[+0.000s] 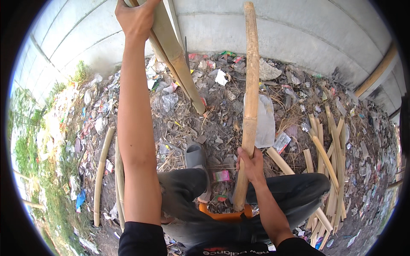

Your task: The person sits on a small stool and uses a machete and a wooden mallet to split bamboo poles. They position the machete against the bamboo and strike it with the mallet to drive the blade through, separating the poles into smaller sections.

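Note:
My left hand (137, 20) reaches up at the top left, closed around the upper part of a bamboo pole (173, 45). A long split runs down this pole, and its lower end meets the littered ground. The fingertips are partly cut off by the picture's edge. Beside the pole shows a thin dark strip (186, 53), whose kind I cannot make out. My right hand (251, 165) is wrapped round the lower part of a second bamboo pole (251, 85), pale and jointed. That one stands between my knees, leaning slightly, its top near the wall.
A grey concrete wall (290, 32) rises ahead. Cut bamboo strips (333, 158) lie piled at right, with more bamboo lengths (103, 175) at left. Below me is an orange seat-like object (224, 216). A grey clog (195, 155) stands on ground strewn with litter and stones.

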